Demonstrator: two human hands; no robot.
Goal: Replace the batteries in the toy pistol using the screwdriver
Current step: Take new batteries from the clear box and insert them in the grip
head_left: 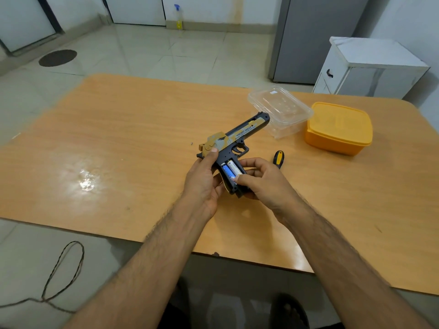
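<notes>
Left grip (204,176) wrapped round the rear of the toy pistol (234,143), thumb pressed on the tan slide near the hammer, holding it lifted above the table (118,129) with the muzzle aimed away toward the far right. Right grip (259,179) curled under the lower end of the handle, thumb tip pressing on the bottom of the two AA batteries (231,171) lying side by side in the open handle compartment. Compartment cover off and not identifiable anywhere in view.

Just beyond the right hand, yellow-and-black screwdriver (278,159) lying untouched on the table. To the left of the pistol, a tiny dark speck (191,143), possibly the removed screw, too small to confirm. Farther back, clear plastic container (280,110) and, beside it, closed yellow lidded box (338,128).

Judged roughly midway: unscrewing and opening apparently finished. Unclear whether these cells are the old pair being pried out or the fresh pair being seated. Left either way: closing the cover and driving the screw back in.
</notes>
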